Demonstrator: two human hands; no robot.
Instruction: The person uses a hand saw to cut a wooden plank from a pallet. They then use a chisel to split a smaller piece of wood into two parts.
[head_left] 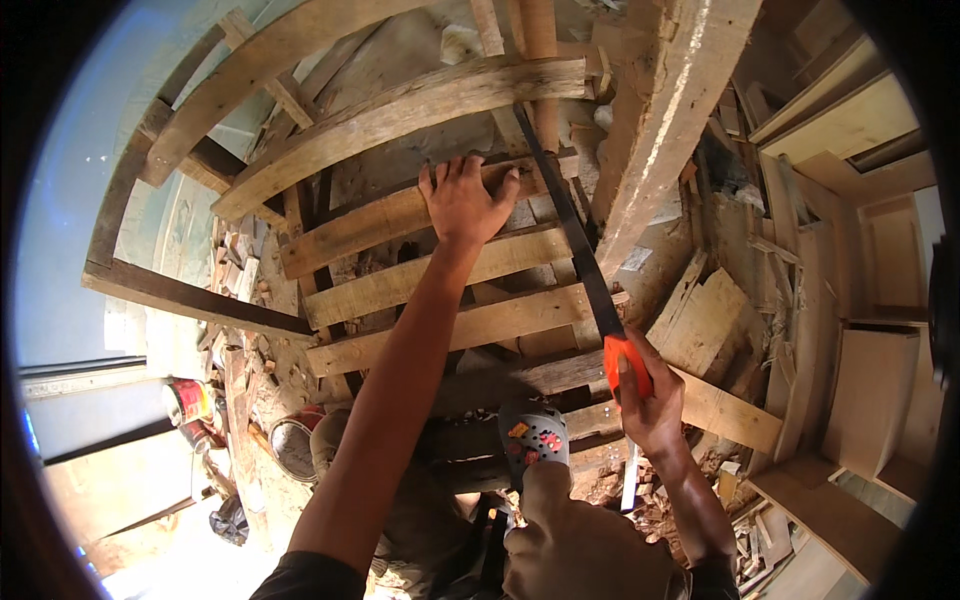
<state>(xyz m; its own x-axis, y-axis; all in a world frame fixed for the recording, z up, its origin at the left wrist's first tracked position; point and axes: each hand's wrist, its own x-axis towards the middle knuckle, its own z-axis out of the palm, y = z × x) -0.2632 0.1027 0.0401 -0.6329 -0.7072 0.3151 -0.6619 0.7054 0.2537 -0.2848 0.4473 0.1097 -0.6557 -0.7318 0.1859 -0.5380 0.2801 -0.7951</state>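
Observation:
My right hand [652, 408] is closed around the orange handle of a hand saw [585, 243]. The saw's long dark blade points away from me and lies across the right part of several wooden slats. My left hand [466, 203] rests on one wooden slat [375, 220], just left of the blade, with its fingers spread over the wood and the thumb apart. Whether the teeth are inside the wood cannot be made out. The slats belong to a pallet-like wooden frame. My foot, in a grey clog [535, 437], is over the nearer slats.
A thick wooden beam [672, 125] rises close to the blade's right side. Curved boards [400, 115] lie beyond my left hand. Wood scraps and a paint can [185, 400] stand at left, with a round bucket [294, 446] nearer. Wooden panels and cabinet-like boxes [870, 395] fill the right.

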